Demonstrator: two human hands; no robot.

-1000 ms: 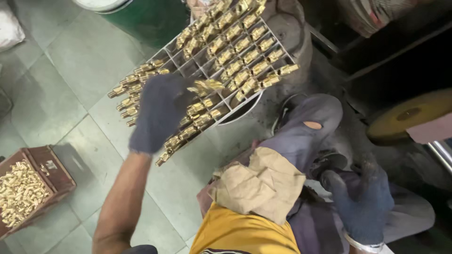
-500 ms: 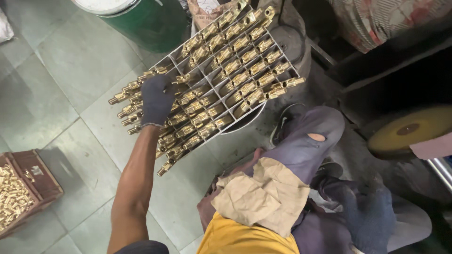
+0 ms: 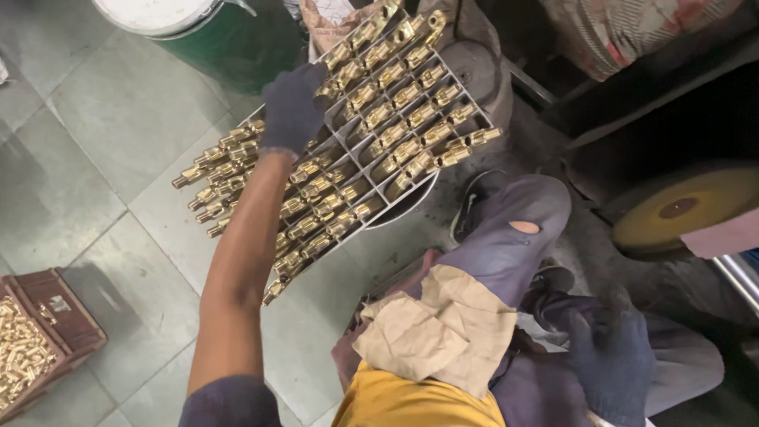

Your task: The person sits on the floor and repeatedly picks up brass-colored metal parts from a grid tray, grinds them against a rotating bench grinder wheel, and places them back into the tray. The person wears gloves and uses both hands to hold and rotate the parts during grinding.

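Left hand [image 3: 291, 111], gloved, fingers curled over the upper part of the grid rack [image 3: 371, 134]; brass fittings [image 3: 395, 150] fill cells just right of fingertips. Right hand [image 3: 613, 360], gloved, rests on lap; finger state indeterminate.

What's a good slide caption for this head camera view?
Gloved left hand reaching across a tilted grid tray of brass fittings; gloved right hand resting by the knee.

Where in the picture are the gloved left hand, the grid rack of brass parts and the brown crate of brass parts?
left hand [image 3: 291, 111], head view, back of the dark glove.
grid rack [image 3: 395, 119], head view, middle of the grid.
brown crate [image 3: 67, 312], head view, right wall.
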